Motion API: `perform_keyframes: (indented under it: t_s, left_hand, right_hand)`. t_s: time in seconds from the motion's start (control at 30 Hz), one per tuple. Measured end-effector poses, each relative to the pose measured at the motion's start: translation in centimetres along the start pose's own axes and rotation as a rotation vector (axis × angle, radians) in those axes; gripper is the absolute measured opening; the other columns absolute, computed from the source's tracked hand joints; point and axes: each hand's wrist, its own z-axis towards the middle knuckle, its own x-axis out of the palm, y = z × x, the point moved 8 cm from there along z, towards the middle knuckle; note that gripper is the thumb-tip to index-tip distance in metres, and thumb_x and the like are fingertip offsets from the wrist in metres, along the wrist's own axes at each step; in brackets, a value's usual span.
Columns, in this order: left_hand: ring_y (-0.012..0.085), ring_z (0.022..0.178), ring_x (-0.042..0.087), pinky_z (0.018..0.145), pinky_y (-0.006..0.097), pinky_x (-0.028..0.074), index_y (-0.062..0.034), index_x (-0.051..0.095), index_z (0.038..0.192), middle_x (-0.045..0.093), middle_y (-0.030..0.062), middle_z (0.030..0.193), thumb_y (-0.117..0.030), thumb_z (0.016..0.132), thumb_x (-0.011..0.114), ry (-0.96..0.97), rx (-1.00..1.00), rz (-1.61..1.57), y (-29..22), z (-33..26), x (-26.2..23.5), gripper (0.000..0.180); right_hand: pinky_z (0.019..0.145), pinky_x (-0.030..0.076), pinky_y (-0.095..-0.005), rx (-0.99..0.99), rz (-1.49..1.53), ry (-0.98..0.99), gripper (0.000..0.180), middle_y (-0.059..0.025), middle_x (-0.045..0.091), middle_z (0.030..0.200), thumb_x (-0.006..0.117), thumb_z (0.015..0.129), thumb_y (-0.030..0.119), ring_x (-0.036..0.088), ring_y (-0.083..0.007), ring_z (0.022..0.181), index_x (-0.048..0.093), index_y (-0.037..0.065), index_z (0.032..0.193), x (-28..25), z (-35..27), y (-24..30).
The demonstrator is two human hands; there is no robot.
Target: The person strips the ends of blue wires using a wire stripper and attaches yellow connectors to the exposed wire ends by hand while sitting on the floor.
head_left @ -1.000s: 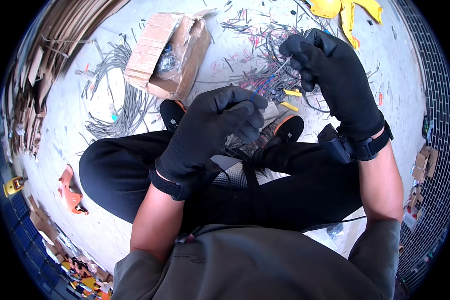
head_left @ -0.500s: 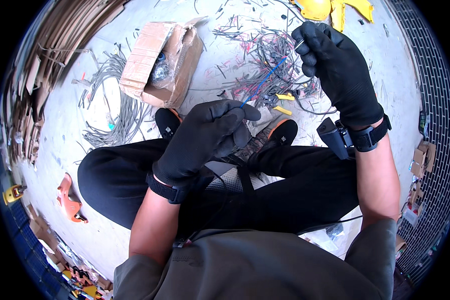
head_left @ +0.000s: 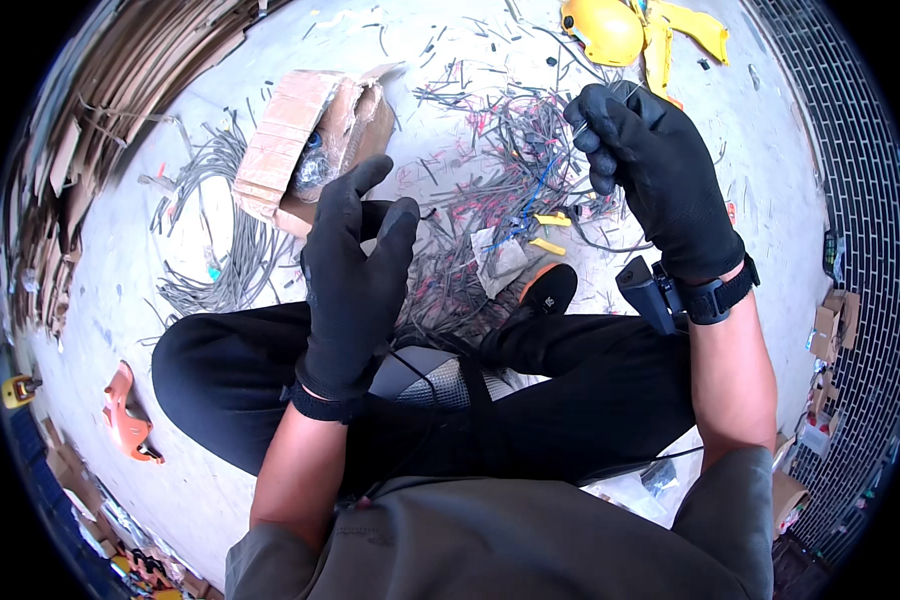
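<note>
My left hand, in a black glove, is raised above my lap with thumb and fingers apart, holding nothing. Higher up on the right, my right hand, gloved alike, is closed. Thin silvery wire sticks out between its fingertips; the rest is hidden in the fist. Between the hands, a blue strand lies on a spread-out pile of grey and pink cable scraps. A tool's two yellow handles show on that pile, beside a pale cloth-like piece.
An opened cardboard box with a plastic-wrapped thing inside stands left of the pile. A coil of grey cable lies farther left. Flattened cardboard is stacked at the far left. A yellow helmet and an orange curved piece are on the floor.
My left hand has let go of the blue strand, opened and moved left. The strand now lies on the scraps. My right hand has shifted slightly down and left, still closed on the silvery wire.
</note>
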Motion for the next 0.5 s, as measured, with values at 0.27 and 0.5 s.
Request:
perform_keyframes:
  t_s: [0.27, 0.5]
  left_hand:
    - [0.0045, 0.075, 0.058, 0.066, 0.021, 0.048, 0.0007, 0.063, 0.119, 0.069, 0.0045, 0.102, -0.006, 0.092, 0.065, 0.355, 0.131, -0.170, -4.3, -0.4, 5.1, 0.028]
    - [0.0084, 0.066, 0.063, 0.059, 0.022, 0.050, 0.0021, 0.062, 0.114, 0.071, 0.0079, 0.093, -0.010, 0.096, 0.061, 0.402, -0.205, -0.444, -2.6, -1.1, 5.1, 0.022]
  right_hand:
    - [0.056, 0.046, -0.0215, 0.071, -0.060, 0.070, 0.027, -0.0022, 0.066, 0.076, 0.063, 0.098, 0.026, 0.056, -0.0057, 0.059, 0.069, -0.001, 0.098, 4.3, -1.8, 0.5]
    - [0.054, 0.045, -0.0216, 0.044, -0.077, 0.026, 0.024, -0.0022, 0.065, 0.074, 0.062, 0.098, 0.022, 0.055, -0.0057, 0.057, 0.069, -0.001, 0.096, 4.4, -2.2, 0.5]
